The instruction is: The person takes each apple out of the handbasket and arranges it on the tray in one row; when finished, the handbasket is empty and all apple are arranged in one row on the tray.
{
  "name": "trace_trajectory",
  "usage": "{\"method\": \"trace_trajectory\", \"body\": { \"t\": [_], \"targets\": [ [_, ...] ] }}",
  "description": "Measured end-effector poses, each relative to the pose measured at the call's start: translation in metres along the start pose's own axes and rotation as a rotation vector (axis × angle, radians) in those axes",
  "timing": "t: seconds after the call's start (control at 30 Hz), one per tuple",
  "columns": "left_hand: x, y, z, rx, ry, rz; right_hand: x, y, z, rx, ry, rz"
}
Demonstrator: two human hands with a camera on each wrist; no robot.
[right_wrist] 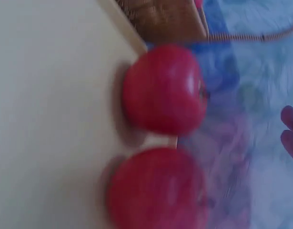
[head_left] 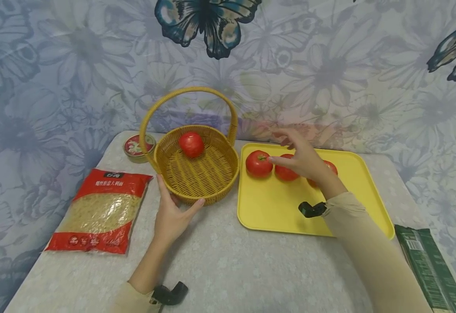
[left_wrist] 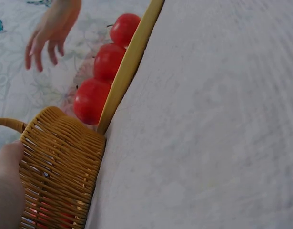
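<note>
A yellow wicker basket [head_left: 198, 176] with a tall arched handle has one tomato [head_left: 191, 144] inside. My left hand [head_left: 171, 219] holds the basket's near left side, its thumb along the outer wall and its other fingers partly hidden. Three more tomatoes line the far side of a yellow tray [head_left: 267, 213]: a left one [head_left: 258, 164], a middle one [head_left: 286, 168] and a right one [head_left: 331, 167] partly covered by my right arm. Above them hovers my right hand [head_left: 296, 152], fingers spread and loosely bent, holding nothing. In the left wrist view it appears apart from the tomatoes.
Left of the basket lies a red-ended bag of pasta [head_left: 99, 211], with a round tin [head_left: 138, 147] behind it. A green packet [head_left: 431, 265] lies at the right table edge. A patterned backdrop [head_left: 322, 78] rises behind the table.
</note>
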State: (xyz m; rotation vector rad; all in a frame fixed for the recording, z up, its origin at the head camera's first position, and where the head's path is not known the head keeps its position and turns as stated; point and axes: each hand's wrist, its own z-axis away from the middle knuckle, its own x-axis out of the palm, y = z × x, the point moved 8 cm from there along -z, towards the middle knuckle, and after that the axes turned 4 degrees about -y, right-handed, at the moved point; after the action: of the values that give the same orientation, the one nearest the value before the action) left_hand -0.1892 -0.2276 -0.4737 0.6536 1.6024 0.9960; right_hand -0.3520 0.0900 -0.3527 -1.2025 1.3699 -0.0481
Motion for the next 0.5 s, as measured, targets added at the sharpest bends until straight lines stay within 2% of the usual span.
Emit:
{"method": "trace_trajectory", "body": {
  "t": [0.1, 0.2, 0.37, 0.5],
  "targets": [
    [-0.001, -0.001, 0.0, -0.006, 0.002, -0.01, 0.022, -0.028, -0.024, -0.064, -0.099, 0.03],
    [-0.002, -0.001, 0.001, -0.011, 0.002, -0.02, 0.042, -0.05, -0.045, -0.096, -0.18, 0.063],
    [-0.003, 0.0, 0.002, -0.008, 0.002, -0.018, 0.071, -0.077, -0.074, -0.099, -0.281, 0.085],
    [-0.004, -0.001, 0.001, -0.004, 0.006, -0.003, 0.094, -0.095, -0.095, -0.14, -0.341, 0.126]
  ]
}}
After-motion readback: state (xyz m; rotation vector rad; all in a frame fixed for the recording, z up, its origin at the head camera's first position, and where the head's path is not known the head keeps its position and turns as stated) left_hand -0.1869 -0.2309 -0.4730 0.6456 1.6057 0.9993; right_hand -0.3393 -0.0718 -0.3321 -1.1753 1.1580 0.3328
